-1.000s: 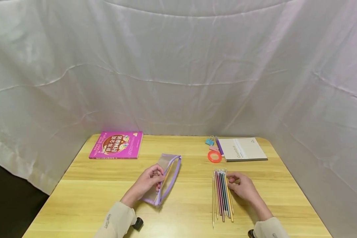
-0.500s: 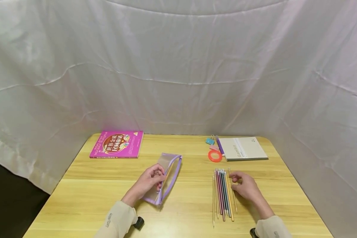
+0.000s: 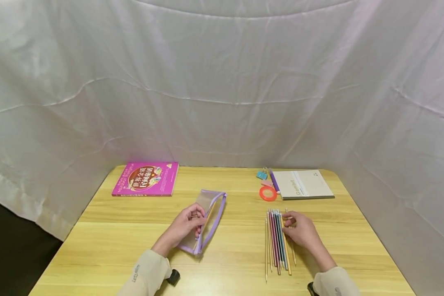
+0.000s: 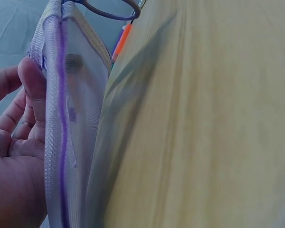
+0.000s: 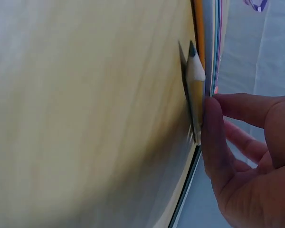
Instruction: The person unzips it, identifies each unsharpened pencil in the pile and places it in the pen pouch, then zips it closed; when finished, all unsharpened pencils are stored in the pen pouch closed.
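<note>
My left hand (image 3: 184, 227) pinches the edge of a clear mesh pencil case (image 3: 207, 198) with purple trim; its mouth gapes to the right. A yellow-orange pencil (image 3: 211, 210) shows inside. On the right, several pencils (image 3: 274, 246) lie side by side on the table, red, dark, blue-grey and gold. My right hand (image 3: 302, 231) is at their right side, its thumb and forefinger pinching a yellow pencil (image 3: 288, 257). Just to the right, partly under the hand, lies a gold pencil (image 3: 294, 253). A sharpened tip (image 5: 192, 50) shows beside the thumb in the right wrist view.
A pink book (image 3: 148, 179) lies at the back left of the table. At the back right are a notebook (image 3: 305, 183), a purple pen (image 3: 274, 181), a red ring (image 3: 268, 193), a pink eraser (image 3: 266, 183) and a blue item (image 3: 261, 175). Grey cloth (image 3: 222, 123) hangs behind.
My right hand shifted the gold pencil rightward away from the bundle, then moved back left to the yellow pencil. My left hand stays at the pencil case.
</note>
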A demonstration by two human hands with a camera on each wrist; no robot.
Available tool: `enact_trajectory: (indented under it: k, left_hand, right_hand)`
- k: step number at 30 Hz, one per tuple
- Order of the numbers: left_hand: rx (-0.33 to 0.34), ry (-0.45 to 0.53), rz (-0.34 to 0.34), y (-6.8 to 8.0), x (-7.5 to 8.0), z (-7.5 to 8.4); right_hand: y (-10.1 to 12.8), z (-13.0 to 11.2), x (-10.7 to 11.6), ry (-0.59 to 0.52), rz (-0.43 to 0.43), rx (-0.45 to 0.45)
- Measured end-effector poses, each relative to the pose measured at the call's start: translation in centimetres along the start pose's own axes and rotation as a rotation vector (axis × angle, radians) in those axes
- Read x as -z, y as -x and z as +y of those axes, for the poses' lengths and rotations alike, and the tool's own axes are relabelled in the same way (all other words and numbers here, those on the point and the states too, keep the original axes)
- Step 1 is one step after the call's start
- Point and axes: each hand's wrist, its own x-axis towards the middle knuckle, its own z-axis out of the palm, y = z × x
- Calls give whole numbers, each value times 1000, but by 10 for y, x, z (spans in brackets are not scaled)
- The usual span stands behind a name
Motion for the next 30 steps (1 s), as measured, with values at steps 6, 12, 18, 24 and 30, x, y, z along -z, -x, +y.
enact_trajectory:
  k: [6,12,18,24,30]
  left_hand:
    - [2,-6,5,0,0,2]
    - [3,-10,13,1,-1,2]
    - [9,-6,16,1,-2,0]
    - [11,0,8,-1,-2,0]
    - [14,0,12,0,-3,0]
  right_hand:
    - [0,0,3,48,2,-13]
    - [-2,-4,3,66,-4,-6]
    - [-5,-3,2,56,-18,-9]
    - [-7,-5,2,67,-40,-15]
    - [-7,-5,1,59,-43,-29]
